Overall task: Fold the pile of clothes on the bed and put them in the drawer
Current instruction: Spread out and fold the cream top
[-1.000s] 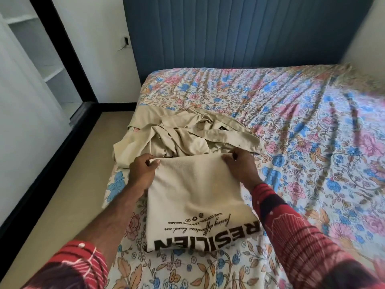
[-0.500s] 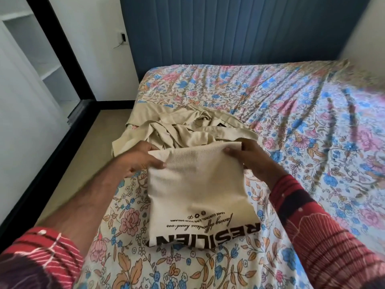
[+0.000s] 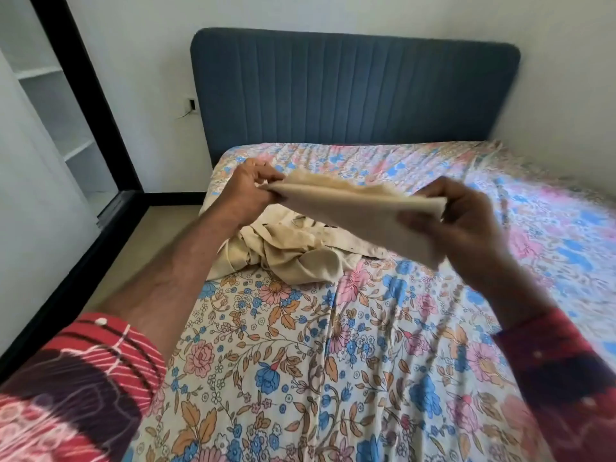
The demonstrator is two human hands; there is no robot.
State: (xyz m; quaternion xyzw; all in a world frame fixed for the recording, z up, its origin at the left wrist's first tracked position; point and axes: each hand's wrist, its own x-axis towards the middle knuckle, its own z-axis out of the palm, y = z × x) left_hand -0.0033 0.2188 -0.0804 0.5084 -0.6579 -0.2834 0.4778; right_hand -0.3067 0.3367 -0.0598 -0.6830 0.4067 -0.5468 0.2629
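Note:
A folded cream T-shirt [image 3: 353, 208] is held in the air above the bed [image 3: 333, 345], its printed side hidden. My left hand [image 3: 246, 191] pinches its left end. My right hand [image 3: 466, 221] grips its right end, thumb on the near side. Under the shirt, a crumpled beige garment [image 3: 286, 251] lies on the floral sheet near the bed's left edge. No drawer is in sight.
A blue padded headboard [image 3: 353, 91] stands against the white wall. Left of the bed runs a strip of beige floor [image 3: 156, 225], a black frame [image 3: 83, 68] and white shelves [image 3: 56, 105]. The floral sheet stretches to the right and toward me.
Both hands have lifted the folded T-shirt off the sheet, up over the beige garment. The view has tilted upward, showing the whole headboard.

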